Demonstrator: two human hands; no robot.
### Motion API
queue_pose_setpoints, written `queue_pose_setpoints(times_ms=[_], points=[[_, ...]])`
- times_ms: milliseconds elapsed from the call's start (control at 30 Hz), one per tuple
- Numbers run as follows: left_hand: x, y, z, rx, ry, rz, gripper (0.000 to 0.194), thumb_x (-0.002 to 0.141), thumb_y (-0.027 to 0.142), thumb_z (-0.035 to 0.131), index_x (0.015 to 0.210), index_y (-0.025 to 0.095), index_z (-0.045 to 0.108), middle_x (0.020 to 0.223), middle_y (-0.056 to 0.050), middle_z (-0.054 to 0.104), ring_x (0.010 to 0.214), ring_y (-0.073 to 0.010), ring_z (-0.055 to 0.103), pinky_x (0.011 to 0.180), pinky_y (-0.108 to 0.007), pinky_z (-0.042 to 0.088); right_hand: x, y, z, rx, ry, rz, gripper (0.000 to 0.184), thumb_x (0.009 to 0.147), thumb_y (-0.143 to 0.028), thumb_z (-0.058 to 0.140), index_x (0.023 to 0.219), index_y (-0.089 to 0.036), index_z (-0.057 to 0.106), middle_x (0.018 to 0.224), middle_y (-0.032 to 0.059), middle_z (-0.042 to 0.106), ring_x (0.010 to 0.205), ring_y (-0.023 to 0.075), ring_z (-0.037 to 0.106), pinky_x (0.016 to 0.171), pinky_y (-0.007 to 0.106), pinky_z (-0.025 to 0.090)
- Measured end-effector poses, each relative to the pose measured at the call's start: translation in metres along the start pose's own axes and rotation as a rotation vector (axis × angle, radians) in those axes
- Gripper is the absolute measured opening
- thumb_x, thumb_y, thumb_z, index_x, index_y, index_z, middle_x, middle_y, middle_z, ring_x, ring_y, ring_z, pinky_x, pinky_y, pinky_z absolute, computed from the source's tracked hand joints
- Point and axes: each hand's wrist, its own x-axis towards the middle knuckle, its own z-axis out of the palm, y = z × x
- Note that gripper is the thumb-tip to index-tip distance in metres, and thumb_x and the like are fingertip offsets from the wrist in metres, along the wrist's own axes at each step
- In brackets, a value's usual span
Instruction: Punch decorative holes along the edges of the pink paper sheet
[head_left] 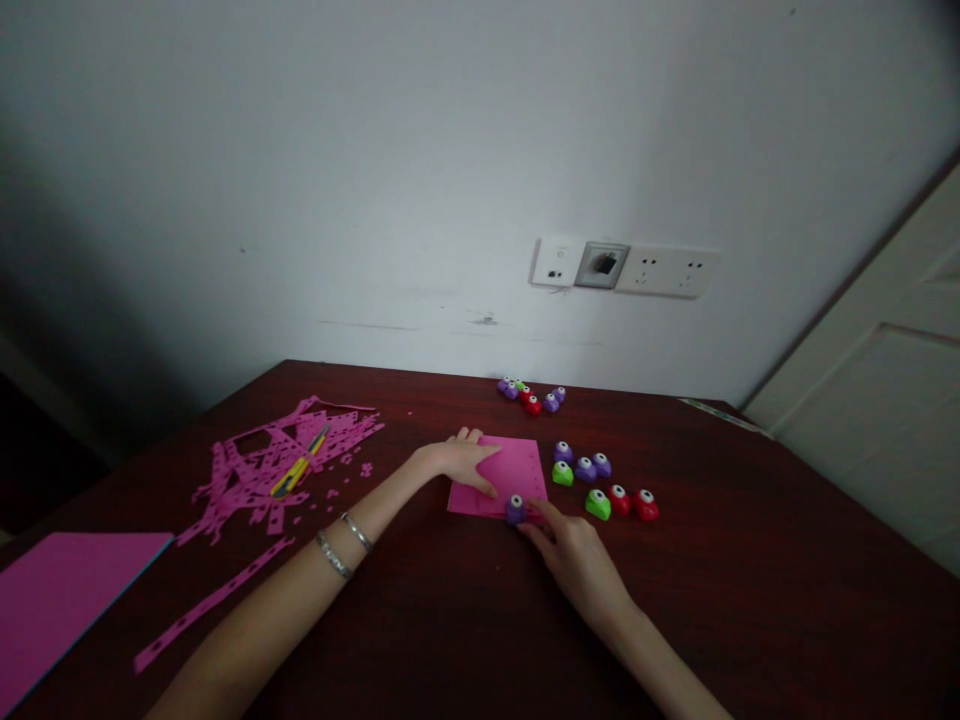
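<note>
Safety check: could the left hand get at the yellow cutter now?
Probably yes: the yellow cutter lies exposed atop pink scraps, though the left hand must first leave the pink sheet.

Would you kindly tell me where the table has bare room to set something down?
Bare tabletop lies right of the red punches, and in front, between the two forearms. It is crowded at left with pink scraps, a yellow cutter and a pink sheet, and in the middle with the left hand, right hand, pink paper and purple and green punches.
</note>
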Motion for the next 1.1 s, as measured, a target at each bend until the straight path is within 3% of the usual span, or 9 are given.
queue_pose_setpoints(times_ms=[67,133,200,267,333,400,533,800,1100], points=[[-0.002,-0.002,-0.005,-0.039,0.087,0.000,0.090,0.065,0.064,0.055,0.138,0.021,0.028,0.135,-0.018,0.033,0.124,-0.0383,0.027,0.095,-0.048,0.030,0.003,0.000,-0.007,0.082,0.002,0.043,0.031,0.083,-0.037,0.051,0.106,-0.018,0.060,0.063,0.0020,0.066,0.059,0.0192,0.063,0.056,0.025,0.044],[-0.005,-0.003,-0.013,-0.066,0.246,0.013,0.075,0.070,0.061,0.051,0.130,0.016,0.042,0.126,-0.017,0.043,0.118,-0.0335,0.035,0.094,-0.043,0.032,0.009,-0.001,-0.016,0.194,-0.030,0.121,0.030,0.081,-0.040,0.053,0.095,-0.015,0.062,0.051,-0.0007,0.059,0.049,0.0156,0.058,0.050,0.023,0.042],[-0.007,-0.002,-0.023,-0.114,0.385,0.053,0.054,0.077,0.053,0.048,0.111,0.014,0.059,0.113,-0.013,0.054,0.108,-0.0268,0.045,0.091,-0.037,0.035,0.018,-0.002,-0.025,0.296,-0.130,0.221,0.030,0.080,-0.043,0.052,0.081,-0.015,0.061,0.043,-0.0034,0.052,0.038,0.0113,0.049,0.041,0.021,0.036],[-0.008,0.001,-0.030,-0.216,0.417,0.085,0.041,0.081,0.046,0.045,0.092,0.013,0.065,0.094,-0.010,0.062,0.090,-0.0199,0.055,0.080,-0.031,0.040,0.028,-0.003,-0.033,0.347,-0.288,0.302,0.032,0.080,-0.045,0.051,0.072,-0.015,0.057,0.039,-0.0049,0.048,0.032,0.0083,0.042,0.034,0.018,0.030],[-0.006,0.007,-0.035,-0.346,0.313,0.092,0.039,0.082,0.043,0.043,0.082,0.011,0.066,0.079,-0.008,0.065,0.071,-0.0147,0.057,0.067,-0.026,0.042,0.039,-0.003,-0.038,0.340,-0.461,0.338,0.036,0.080,-0.049,0.050,0.065,-0.016,0.053,0.038,-0.0050,0.047,0.030,0.0066,0.039,0.031,0.017,0.026],[-0.004,0.014,-0.035,-0.444,0.131,0.093,0.041,0.082,0.045,0.044,0.077,0.010,0.066,0.069,-0.007,0.064,0.057,-0.0116,0.055,0.055,-0.023,0.041,0.048,-0.003,-0.041,0.311,-0.594,0.337,0.043,0.080,-0.054,0.049,0.058,-0.016,0.050,0.039,-0.0040,0.048,0.030,0.0053,0.037,0.030,0.017,0.025],[-0.001,0.020,-0.030,-0.494,-0.151,0.085,0.045,0.080,0.050,0.046,0.076,0.011,0.068,0.063,-0.006,0.064,0.045,-0.0087,0.050,0.044,-0.021,0.036,0.063,-0.003,-0.039,0.316,-0.700,0.291,0.050,0.081,-0.056,0.047,0.050,-0.016,0.047,0.037,-0.0039,0.045,0.029,0.0032,0.033,0.029,0.016,0.022],[0.003,0.019,-0.017,-0.658,-0.416,0.048,0.053,0.069,0.064,0.054,0.078,0.015,0.070,0.062,-0.006,0.064,0.046,-0.0091,0.048,0.041,-0.021,0.029,0.076,0.003,-0.031,0.331,-0.804,0.276,0.049,0.082,-0.050,0.049,0.048,-0.015,0.046,0.037,-0.0048,0.042,0.029,0.0029,0.032,0.029,0.016,0.019],[0.020,0.017,-0.004,-0.705,-0.640,-0.029,0.050,0.058,0.065,0.064,0.063,0.015,0.068,0.055,-0.005,0.058,0.043,-0.0068,0.039,0.039,-0.018,0.024,0.086,0.000,-0.035,0.360,-1.015,0.397,0.046,0.085,-0.043,0.047,0.048,-0.015,0.044,0.037,-0.0064,0.038,0.029,0.0017,0.029,0.030,0.016,0.016]])
